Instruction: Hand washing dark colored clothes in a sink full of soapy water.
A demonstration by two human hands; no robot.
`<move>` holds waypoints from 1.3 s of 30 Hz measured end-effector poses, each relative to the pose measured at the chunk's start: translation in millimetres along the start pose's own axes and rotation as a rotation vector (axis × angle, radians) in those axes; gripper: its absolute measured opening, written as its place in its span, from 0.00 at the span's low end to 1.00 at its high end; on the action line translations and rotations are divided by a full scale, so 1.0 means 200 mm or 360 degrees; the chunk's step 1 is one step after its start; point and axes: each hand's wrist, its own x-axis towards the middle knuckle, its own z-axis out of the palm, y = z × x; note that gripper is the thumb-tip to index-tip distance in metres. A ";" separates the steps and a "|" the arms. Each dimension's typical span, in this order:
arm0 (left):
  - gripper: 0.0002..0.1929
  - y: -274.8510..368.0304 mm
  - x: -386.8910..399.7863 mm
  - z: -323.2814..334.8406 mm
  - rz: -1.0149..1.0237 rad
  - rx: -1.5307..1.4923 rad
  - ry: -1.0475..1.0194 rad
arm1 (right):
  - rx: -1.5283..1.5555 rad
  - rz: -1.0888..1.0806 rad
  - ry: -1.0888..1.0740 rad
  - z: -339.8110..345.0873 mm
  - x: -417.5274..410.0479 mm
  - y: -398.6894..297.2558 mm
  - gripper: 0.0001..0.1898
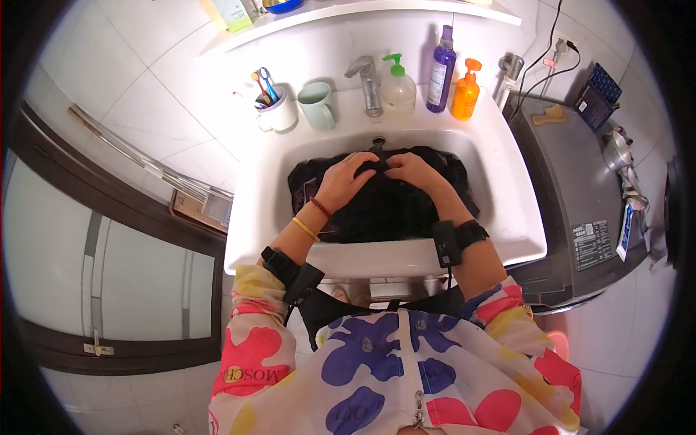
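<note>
A black garment (391, 209) lies bunched in the basin of a white ceramic sink (386, 261). A pinkish pattern shows at its left side. Over the far part of the cloth, my left hand (348, 176) and my right hand (410, 169) are close together. Each hand pinches a raised fold of the black cloth between thumb and fingers, just below the overflow hole (379, 141). The fold between the fingertips is partly hidden by them. Behind my hands stands a chrome faucet (371, 87); no running water is visible from it.
Along the sink's back ledge are a white cup with toothbrushes (276, 111), a green mug (317, 106), a clear pump bottle (398, 89), a purple spray bottle (441, 73) and an orange pump bottle (465, 92). A grey-topped appliance (560, 157) adjoins on the right. A shelf (380, 19) runs above.
</note>
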 end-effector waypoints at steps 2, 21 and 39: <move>0.13 0.01 -0.01 -0.03 0.0021 0.0018 0.0006 | 0.0149 0.0141 0.0091 -0.03 0.00 -0.04 0.16; 0.09 0.05 0.15 -0.40 -0.0772 -0.2143 0.1315 | 0.0369 -0.0098 -0.0371 0.26 -0.07 -0.26 0.42; 0.21 -0.03 -0.17 -0.54 -0.1251 -0.1482 0.0185 | -0.1175 -0.0562 0.0271 -0.39 -0.03 -0.47 0.36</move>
